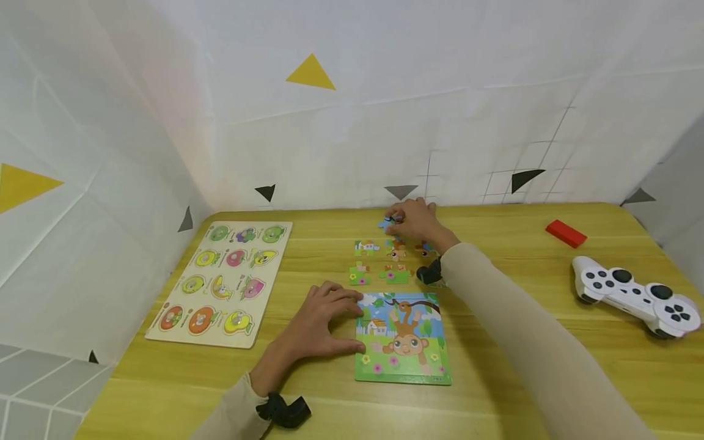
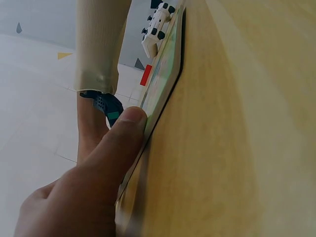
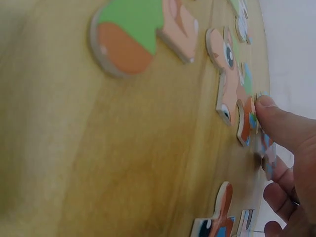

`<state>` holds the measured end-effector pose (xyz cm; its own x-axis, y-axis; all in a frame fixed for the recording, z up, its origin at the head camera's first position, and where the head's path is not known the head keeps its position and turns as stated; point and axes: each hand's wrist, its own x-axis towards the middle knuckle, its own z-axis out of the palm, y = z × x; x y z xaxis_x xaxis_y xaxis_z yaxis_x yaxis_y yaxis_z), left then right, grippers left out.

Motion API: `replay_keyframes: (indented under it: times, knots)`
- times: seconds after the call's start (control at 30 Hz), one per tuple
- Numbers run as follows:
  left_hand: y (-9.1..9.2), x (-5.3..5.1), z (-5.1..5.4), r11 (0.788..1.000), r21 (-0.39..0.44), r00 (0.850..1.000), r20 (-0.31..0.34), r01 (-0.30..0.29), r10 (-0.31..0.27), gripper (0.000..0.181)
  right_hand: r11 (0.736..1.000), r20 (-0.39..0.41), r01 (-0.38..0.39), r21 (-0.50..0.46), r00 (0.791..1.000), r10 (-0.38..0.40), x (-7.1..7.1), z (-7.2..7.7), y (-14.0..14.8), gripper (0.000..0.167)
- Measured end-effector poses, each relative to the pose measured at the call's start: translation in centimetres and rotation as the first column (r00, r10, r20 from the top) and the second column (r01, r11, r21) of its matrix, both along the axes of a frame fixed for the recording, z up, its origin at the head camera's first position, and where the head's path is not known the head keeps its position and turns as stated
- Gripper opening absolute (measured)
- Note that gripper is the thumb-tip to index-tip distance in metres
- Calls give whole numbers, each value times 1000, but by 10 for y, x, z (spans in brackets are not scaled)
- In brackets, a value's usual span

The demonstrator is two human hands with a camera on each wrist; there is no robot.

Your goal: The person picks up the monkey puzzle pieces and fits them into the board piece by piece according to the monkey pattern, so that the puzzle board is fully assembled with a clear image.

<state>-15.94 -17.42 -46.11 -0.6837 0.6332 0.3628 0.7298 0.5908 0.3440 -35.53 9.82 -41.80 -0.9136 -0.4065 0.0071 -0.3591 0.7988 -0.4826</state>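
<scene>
A square picture puzzle board (image 1: 407, 366), showing a monkey hanging from a branch, lies flat on the table. Against its left edge rests my left hand (image 1: 324, 321), fingers spread and thumb extended; the left wrist view shows the thumb (image 2: 132, 116) touching the board's side. Farther back, my right hand (image 1: 419, 221) pinches a blue puzzle piece (image 1: 388, 223) between thumb and fingertips, partly hidden by the hand. Loose pieces lie between hand and board, among them a house piece (image 1: 366, 247), a monkey-face piece (image 3: 229, 81) and a green flower piece (image 1: 395, 277).
On the left lies a wooden board (image 1: 264, 305) with fruit pictures. A white game controller (image 1: 632, 296) is at the right, with a red block (image 1: 566, 233) behind it. White cloth (image 1: 352, 146) hangs along the table's far edge.
</scene>
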Motion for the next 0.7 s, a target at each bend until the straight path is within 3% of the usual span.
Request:
replay_keyframes:
  times: [0.47,0.7]
  knots:
    - [0,0,2,1000,-4,1000,16,-4,4,55,998,16,-68,9,998,67,-4,3,2,47]
    - [0,0,2,1000,-6,1000,23,-9,9,55,995,40,-66,-79,997,70,-3,4,2,47]
